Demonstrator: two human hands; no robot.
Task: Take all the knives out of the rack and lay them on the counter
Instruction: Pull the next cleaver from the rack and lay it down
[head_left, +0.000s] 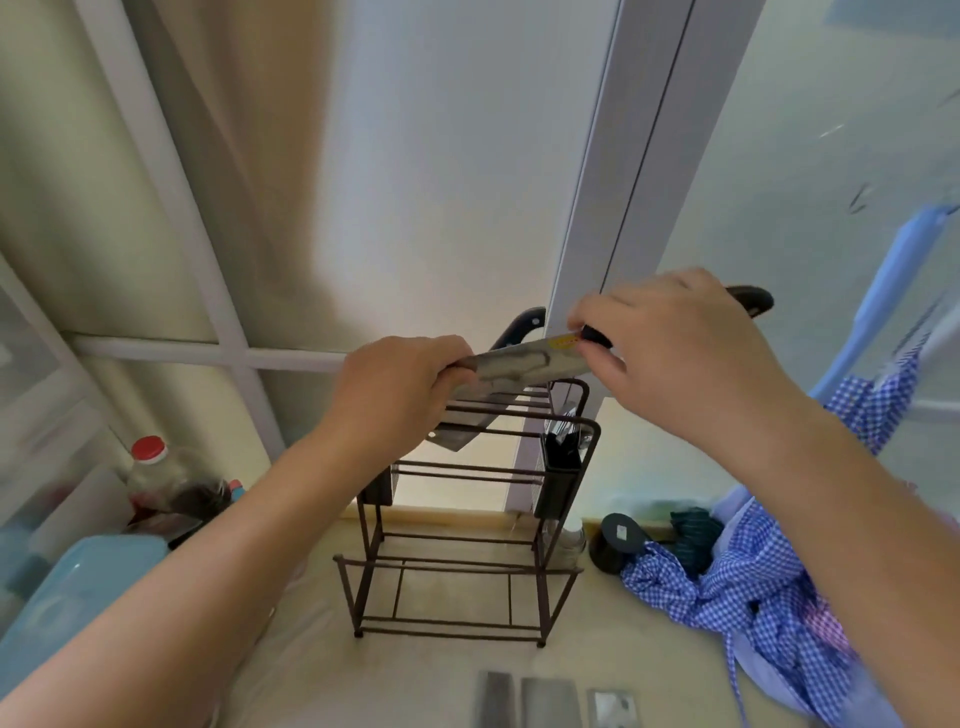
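A dark brown wire rack (457, 571) stands on the beige counter (426, 675). Above it I hold a cleaver (524, 361) level, its blade bearing a yellow sticker. My right hand (680, 358) grips its black handle, whose end sticks out to the right. My left hand (400, 389) pinches the blade's far end. A second knife (457, 434) leans in the rack's top slots just under my left hand, its dark handle pointing up behind the held blade. Three knife blades (550, 701) lie side by side on the counter at the bottom edge, their handles out of view.
A black utensil holder (561, 467) hangs on the rack's right side. A red-capped bottle (148, 452) and a light blue container (78, 587) are at the left. A blue checked cloth (753, 577), a black round object (618, 540) and a small jar (571, 540) lie right of the rack.
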